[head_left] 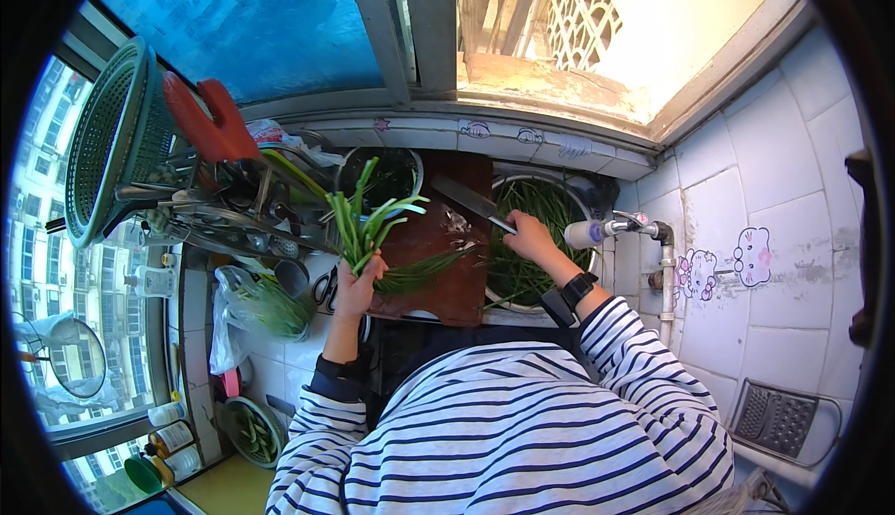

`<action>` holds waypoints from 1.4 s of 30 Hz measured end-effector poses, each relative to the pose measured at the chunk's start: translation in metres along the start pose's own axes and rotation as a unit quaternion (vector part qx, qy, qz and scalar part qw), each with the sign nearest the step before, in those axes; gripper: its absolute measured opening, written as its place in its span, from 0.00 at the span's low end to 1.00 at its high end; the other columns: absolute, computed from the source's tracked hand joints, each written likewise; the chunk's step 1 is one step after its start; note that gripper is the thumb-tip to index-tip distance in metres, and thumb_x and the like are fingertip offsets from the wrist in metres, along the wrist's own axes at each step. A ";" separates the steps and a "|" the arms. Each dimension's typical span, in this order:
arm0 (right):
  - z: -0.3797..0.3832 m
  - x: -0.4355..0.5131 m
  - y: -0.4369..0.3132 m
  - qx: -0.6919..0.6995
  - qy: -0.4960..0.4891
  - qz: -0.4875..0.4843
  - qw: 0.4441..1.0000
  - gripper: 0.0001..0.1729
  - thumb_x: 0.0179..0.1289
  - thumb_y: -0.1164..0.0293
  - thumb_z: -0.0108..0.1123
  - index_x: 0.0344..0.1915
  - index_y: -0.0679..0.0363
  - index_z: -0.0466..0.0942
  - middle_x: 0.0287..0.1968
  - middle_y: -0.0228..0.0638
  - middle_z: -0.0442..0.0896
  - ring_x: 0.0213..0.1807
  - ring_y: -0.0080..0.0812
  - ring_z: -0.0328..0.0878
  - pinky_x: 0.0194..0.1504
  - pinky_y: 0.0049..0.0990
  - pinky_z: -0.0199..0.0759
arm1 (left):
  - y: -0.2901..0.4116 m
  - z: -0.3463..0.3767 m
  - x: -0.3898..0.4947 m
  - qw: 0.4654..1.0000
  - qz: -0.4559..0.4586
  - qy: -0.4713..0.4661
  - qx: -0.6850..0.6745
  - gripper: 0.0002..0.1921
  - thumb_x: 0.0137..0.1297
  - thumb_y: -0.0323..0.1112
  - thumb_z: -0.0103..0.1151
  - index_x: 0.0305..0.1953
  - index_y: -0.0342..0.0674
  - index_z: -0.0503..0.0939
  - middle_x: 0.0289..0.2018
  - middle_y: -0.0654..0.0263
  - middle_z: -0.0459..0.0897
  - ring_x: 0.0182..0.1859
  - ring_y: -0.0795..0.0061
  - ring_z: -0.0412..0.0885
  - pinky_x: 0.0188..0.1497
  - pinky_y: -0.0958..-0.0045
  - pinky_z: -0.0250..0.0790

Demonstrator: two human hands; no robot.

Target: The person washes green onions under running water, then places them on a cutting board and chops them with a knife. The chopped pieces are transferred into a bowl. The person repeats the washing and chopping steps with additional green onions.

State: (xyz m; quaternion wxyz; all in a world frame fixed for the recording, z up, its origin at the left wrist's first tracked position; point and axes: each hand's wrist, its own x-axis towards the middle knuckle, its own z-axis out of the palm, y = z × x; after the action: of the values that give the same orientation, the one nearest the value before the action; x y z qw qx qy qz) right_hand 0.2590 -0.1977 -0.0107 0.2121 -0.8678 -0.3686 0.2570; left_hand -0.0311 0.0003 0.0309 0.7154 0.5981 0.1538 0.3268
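My left hand grips a bunch of long green stalks, probably garlic chives, with the cut ends pointing up. Their thin leaves trail right across a brown wooden cutting board. In my right hand is the handle of a kitchen knife. Its blade points up and left above the board's right side, apart from the bunch. Pale scraps lie near the blade. To the board's right, more long greens fill a round basin. A round pot with dark green contents stands behind the bunch.
A water tap with a filter juts from the right wall. Crowded utensils, a green colander and a red mitt rise at left. Scissors and a plastic bag of greens lie beside my left hand.
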 end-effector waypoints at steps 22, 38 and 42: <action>-0.042 -0.024 0.042 0.170 -0.044 -0.073 0.982 0.16 0.54 0.64 0.64 0.36 0.65 0.76 0.29 0.39 0.80 0.31 0.33 0.77 0.35 0.31 0.71 | 0.102 0.070 0.063 0.982 0.176 0.038 -0.053 0.09 0.73 0.38 0.48 0.42 0.39 0.68 0.22 0.73 0.64 0.25 0.82 0.61 0.31 0.77 0.57; -0.003 -0.033 -0.012 0.150 -0.328 -0.082 0.929 0.21 0.65 0.54 0.58 0.30 0.63 0.77 0.18 0.29 0.74 0.15 0.22 0.70 0.18 0.23 0.64 | 0.122 0.087 0.098 0.980 0.173 0.085 0.046 0.08 0.73 0.37 0.49 0.42 0.40 0.69 0.20 0.77 0.62 0.22 0.88 0.58 0.25 0.81 0.52; 0.032 -0.024 -0.026 0.202 -0.354 -0.103 0.907 0.22 0.67 0.54 0.56 0.28 0.62 0.76 0.17 0.28 0.73 0.14 0.22 0.67 0.17 0.24 0.62 | 0.114 0.102 0.102 0.978 0.182 0.097 0.038 0.07 0.72 0.36 0.51 0.40 0.40 0.70 0.21 0.76 0.63 0.22 0.88 0.58 0.24 0.81 0.53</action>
State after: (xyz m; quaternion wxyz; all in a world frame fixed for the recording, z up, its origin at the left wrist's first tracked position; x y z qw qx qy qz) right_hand 0.2115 -0.1932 -0.0139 0.2639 -0.6151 -0.4473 0.5933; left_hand 0.0747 -0.0024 0.1815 0.6025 0.6080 0.1229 0.5023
